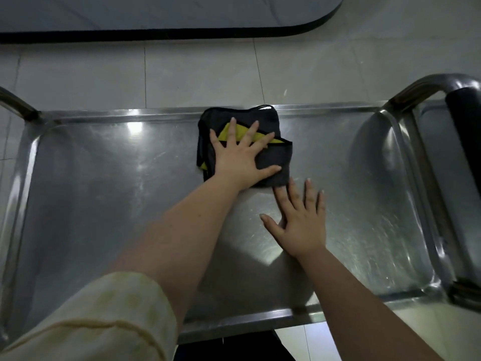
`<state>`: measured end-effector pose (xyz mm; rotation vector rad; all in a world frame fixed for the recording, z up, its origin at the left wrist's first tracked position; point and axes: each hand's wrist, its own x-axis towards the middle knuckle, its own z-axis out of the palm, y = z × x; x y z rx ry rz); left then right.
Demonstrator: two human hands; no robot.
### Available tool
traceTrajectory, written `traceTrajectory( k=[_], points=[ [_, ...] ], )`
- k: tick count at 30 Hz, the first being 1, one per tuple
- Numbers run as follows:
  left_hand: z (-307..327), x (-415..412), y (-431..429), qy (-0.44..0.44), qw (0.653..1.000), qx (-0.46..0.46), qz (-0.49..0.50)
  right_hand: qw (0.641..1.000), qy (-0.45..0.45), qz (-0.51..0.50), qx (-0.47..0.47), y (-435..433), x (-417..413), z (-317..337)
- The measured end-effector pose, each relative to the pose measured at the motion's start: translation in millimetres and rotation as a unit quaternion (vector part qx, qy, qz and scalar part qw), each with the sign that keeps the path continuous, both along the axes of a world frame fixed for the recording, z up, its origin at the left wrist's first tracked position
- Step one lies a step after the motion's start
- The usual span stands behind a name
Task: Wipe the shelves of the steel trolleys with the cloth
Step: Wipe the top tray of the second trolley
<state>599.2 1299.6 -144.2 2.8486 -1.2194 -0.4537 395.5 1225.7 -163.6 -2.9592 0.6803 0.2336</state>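
Mid-wipe, the left hand (pixel 239 155) pressed the cloth (pixel 274 162) flat-fingered onto the trolley shelf (pixel 104 194), the right hand (pixel 299 220) lay spread beside it, and a sideways sweep seemed next.

**Tiled floor and a black-edged slab**

Pale square floor tiles (pixel 197 74) with thin grout lines lie just beyond the grip. They show again nearer than it, low in the view. Farther beyond the grip, across the top, lies a grey slab (pixel 156 11) with a thick black edge (pixel 182 35), its corner up and right of the grip rounded.
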Motion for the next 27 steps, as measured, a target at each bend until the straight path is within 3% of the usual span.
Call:
traceTrajectory(
  k=[6,10,20,24,27],
  points=[
    [-5.7,75.6,134.9,-0.011,0.99,-0.015,0.139,1.0,-0.007,-0.003,0.004,0.4,-0.7,1.0],
    [-5.4,61.7,197.2,-0.014,0.979,-0.007,0.204,1.0,0.01,-0.005,0.0,3.5,0.9,2.3],
    [-3.7,-77.5,86.4,-0.036,0.998,-0.001,0.043,1.0,0.002,0.005,0.007,-2.0,-0.5,-0.3],
    [-3.7,-52.2,132.1,-0.035,0.997,-0.016,0.066,1.0,0.003,-0.001,0.015,-2.6,-0.7,-0.7],
    [-3.3,-21.7,202.4,-0.039,0.989,-0.005,0.142,1.0,0.005,-0.006,0.014,-2.0,-0.2,-0.7]
  ],
)
